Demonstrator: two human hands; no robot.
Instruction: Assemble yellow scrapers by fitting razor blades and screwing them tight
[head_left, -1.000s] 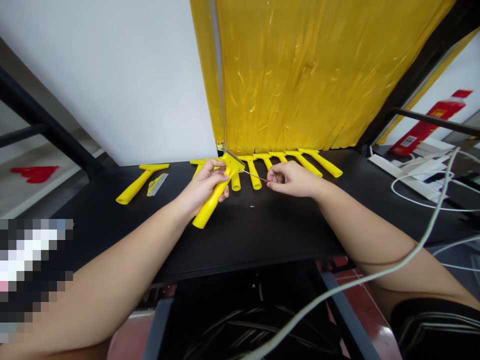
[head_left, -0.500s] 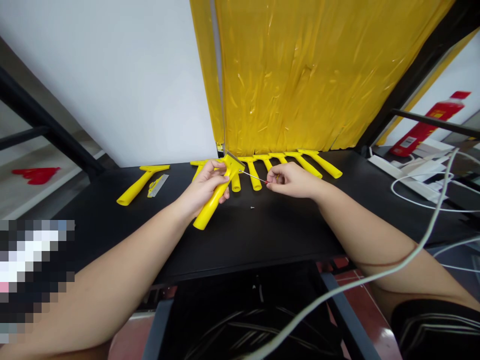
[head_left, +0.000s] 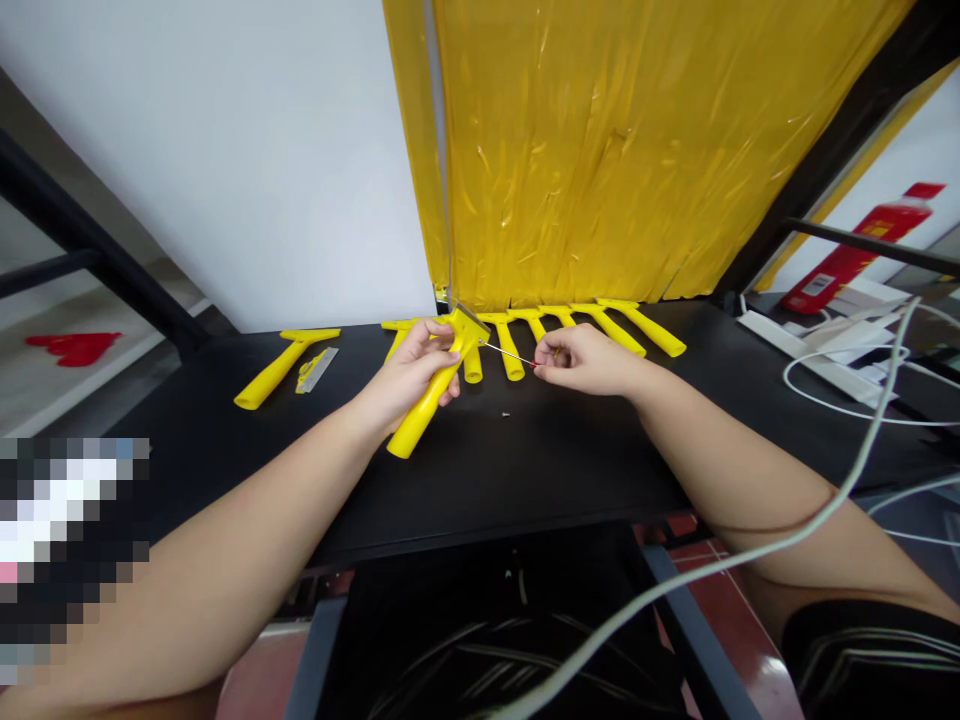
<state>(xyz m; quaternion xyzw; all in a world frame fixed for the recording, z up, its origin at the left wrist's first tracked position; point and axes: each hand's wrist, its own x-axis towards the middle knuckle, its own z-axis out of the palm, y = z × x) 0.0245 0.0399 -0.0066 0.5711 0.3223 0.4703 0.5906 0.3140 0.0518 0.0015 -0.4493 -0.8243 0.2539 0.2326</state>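
My left hand [head_left: 420,370] is closed around a yellow scraper [head_left: 422,412], its head tilted up and away from me, its hollow handle end toward me. In my right hand [head_left: 581,360] is a thin screwdriver [head_left: 510,354]; the fingers pinch its red handle. The metal tip meets the scraper's head at a screw spot on its side. A tiny screw [head_left: 505,414] lies on the black table below the two hands. Several more yellow scrapers [head_left: 626,335] lie in a row behind my hands, partly covered by them.
At the left of the black table [head_left: 450,500] lie another yellow scraper [head_left: 274,372] and a blade piece with a yellow part [head_left: 318,372]. A white cable [head_left: 675,580] crosses in front of my right forearm. White panels and a red bottle [head_left: 862,245] stand at the right.
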